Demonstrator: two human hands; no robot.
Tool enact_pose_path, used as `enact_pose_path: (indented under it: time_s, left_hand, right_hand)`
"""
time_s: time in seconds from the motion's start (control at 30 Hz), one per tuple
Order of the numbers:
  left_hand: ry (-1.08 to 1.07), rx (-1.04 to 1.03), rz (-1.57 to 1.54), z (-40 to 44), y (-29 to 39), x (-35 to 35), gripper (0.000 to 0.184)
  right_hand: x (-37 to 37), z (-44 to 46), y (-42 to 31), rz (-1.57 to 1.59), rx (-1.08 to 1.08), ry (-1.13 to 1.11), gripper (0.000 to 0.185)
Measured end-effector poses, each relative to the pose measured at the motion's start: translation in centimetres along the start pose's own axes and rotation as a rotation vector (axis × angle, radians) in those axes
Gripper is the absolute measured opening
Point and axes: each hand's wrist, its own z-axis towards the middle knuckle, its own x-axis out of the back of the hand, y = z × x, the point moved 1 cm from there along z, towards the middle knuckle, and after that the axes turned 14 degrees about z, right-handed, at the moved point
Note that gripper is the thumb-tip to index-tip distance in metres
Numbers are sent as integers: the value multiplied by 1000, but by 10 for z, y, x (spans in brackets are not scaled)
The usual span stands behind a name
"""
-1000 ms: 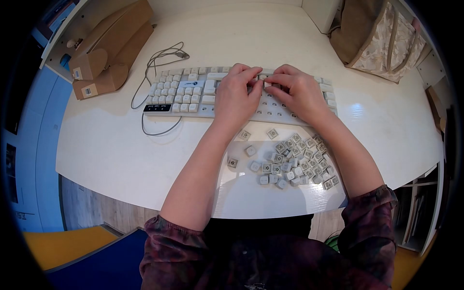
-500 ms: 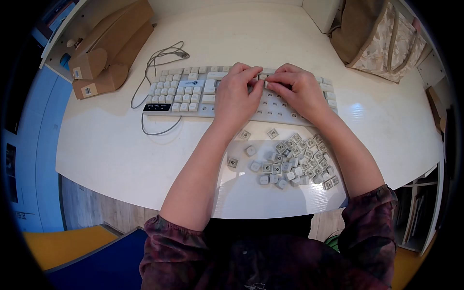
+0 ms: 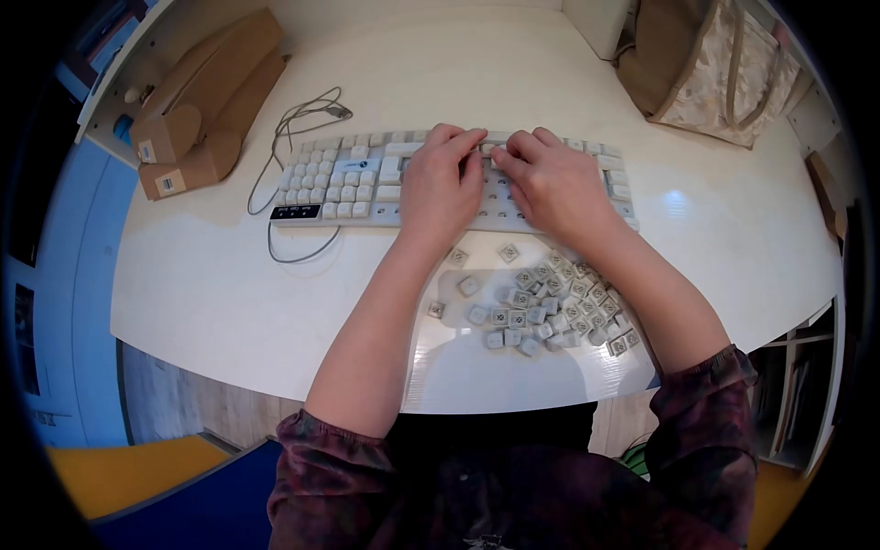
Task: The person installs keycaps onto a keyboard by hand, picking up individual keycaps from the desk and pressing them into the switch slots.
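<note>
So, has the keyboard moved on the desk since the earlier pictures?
No, only the view shifted slightly; against the cardboard packaging, the keyboard lies as before.

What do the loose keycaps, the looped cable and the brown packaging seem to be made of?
Keycaps: probably plastic, off-white, satiny, with moulded undersides.
Cable: likely plastic sheath, dull grey, bending in loops.
Packaging: apparently cardboard, matte brown, with folded panels.

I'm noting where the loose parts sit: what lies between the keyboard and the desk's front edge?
The head view shows loose keycaps scattered and bunched there, some upside down, between the keyboard and the front edge of the desk.
</note>
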Motion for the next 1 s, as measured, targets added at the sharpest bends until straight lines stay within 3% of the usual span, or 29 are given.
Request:
enact_pose_path:
  time_s: [0.37,0.57,0.67,1.0]
  left_hand:
    - [-56,1,-40,0,-2,-1,20]
    - [-78,-12,16,0,3,3,14]
    - [-143,24,9,1,1,4,24]
    - [44,-130,39,-2,-2,-4,20]
  right_hand:
    - [-5,-1,13,222,-27,168,11]
    - [-4,3,12,315,-192,126,12]
    - [-5,5,12,306,-208,130,13]
    - [-7,6,18,383,-257,145,14]
